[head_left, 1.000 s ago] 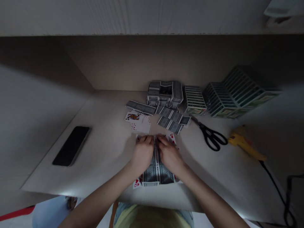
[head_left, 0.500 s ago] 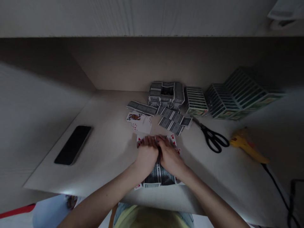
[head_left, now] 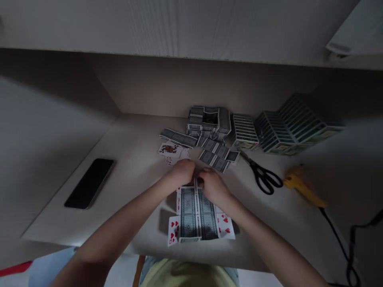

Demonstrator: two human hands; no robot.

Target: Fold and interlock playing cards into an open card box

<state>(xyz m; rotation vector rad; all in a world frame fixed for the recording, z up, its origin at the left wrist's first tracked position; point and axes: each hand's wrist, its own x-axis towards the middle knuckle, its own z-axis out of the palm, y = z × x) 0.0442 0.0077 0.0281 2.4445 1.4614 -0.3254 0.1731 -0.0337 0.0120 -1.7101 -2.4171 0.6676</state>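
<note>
In the head view, the card panel (head_left: 188, 215), made of patterned card backs with a pale seam down its middle, is left of the scissors (head_left: 265, 177) and nearer the person, at the front part of the desk (head_left: 134, 167). Whether it lies flat or is partly lifted cannot be told. Heart cards (head_left: 226, 226) jut from both its sides. The left hand (head_left: 184, 170) is left of the scissors, at the panel's far end, fingers curled under; whether they pinch a card cannot be seen. The right hand (head_left: 212, 185), between the left hand and the scissors, bends its fingers beside the seam; its grip is unclear too. Left of the scissors lie a queen card (head_left: 170, 149) and, nearer them, overlapping cards (head_left: 216, 152). Beyond the scissors, toward the left, stands a card box (head_left: 224, 119). A yellow glue gun (head_left: 306, 190) lies just right of the scissors, a phone (head_left: 90, 183) well left.
</note>
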